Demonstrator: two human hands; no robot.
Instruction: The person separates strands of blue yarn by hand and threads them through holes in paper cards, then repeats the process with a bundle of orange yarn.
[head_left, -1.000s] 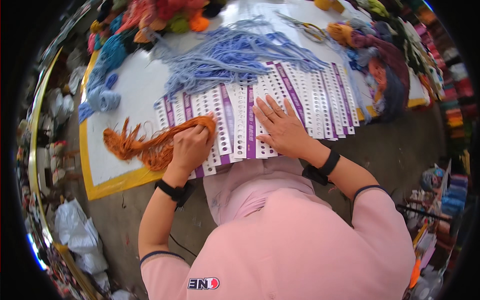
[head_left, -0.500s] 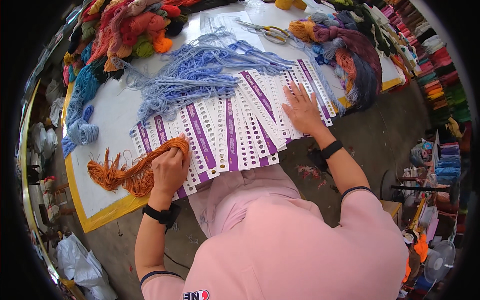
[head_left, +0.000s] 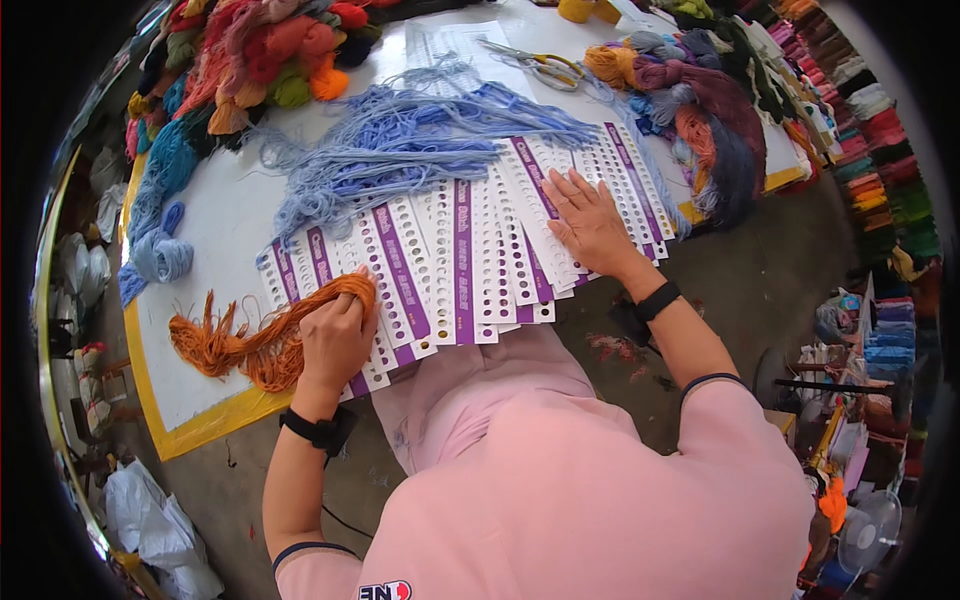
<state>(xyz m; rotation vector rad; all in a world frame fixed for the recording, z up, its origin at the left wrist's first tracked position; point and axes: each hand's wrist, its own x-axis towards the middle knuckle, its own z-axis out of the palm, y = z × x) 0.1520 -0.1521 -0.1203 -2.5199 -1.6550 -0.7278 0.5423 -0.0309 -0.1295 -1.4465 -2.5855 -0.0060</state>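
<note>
My left hand [head_left: 338,333] is closed around a hank of orange-brown embroidery thread [head_left: 262,345], whose loose ends trail to the left over the table. Under that fist lie the left ends of a row of white thread cards [head_left: 462,270] with purple stripes and punched holes, overlapping along the near table edge. My right hand [head_left: 592,225] rests with fingers stretched out on a tilted card [head_left: 530,205] toward the right of the row. Light blue and periwinkle threads [head_left: 400,140] lie in a loose heap across the far ends of the cards.
Scissors with yellowish handles [head_left: 550,68] lie beyond the blue thread, beside a printed sheet [head_left: 440,42]. Piles of coloured hanks [head_left: 270,50] stand at the far left, more hanks [head_left: 690,110] at the right. Yellow tape [head_left: 215,425] borders the table. A fan [head_left: 868,535] stands at lower right.
My right hand has moved a little to the left, and the tilted card now lies further right, partly under it. My left hand keeps its hold on the orange-brown hank.
</note>
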